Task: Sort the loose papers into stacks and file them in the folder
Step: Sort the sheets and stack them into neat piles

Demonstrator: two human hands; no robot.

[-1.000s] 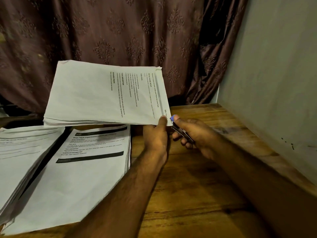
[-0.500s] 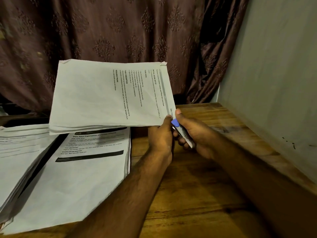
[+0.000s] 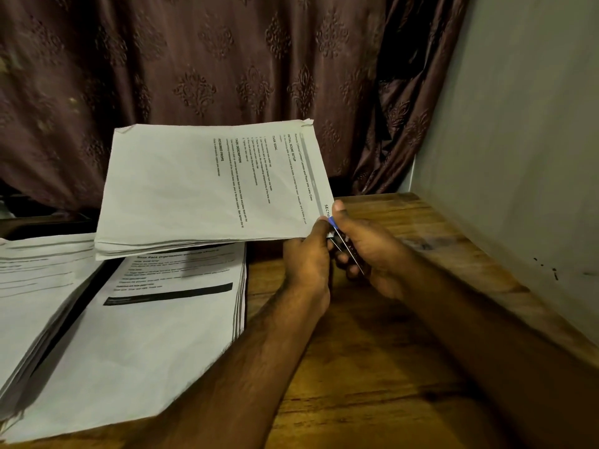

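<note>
My left hand (image 3: pixel 306 265) grips the near right corner of a thick stack of printed papers (image 3: pixel 207 189), held in the air above the table. My right hand (image 3: pixel 366 251) holds a small stapler with a blue tip (image 3: pixel 345 244), and that tip meets the same corner of the stack. Below lies a second paper stack (image 3: pixel 146 335) with a black bar across its top sheet. A third stack (image 3: pixel 35 293) lies at the far left. Between those two runs a dark strip (image 3: pixel 77 315), perhaps the folder; I cannot tell.
The wooden table (image 3: pixel 372 367) stretches right to a grey wall (image 3: pixel 518 157). A dark patterned curtain (image 3: pixel 194 76) hangs behind the table. Bare wood shows on the right side of the table, under my arms.
The held stack has risen and tilted up slightly. My right hand has brought the stapler's blue tip up onto the stack's corner, next to my left thumb.
</note>
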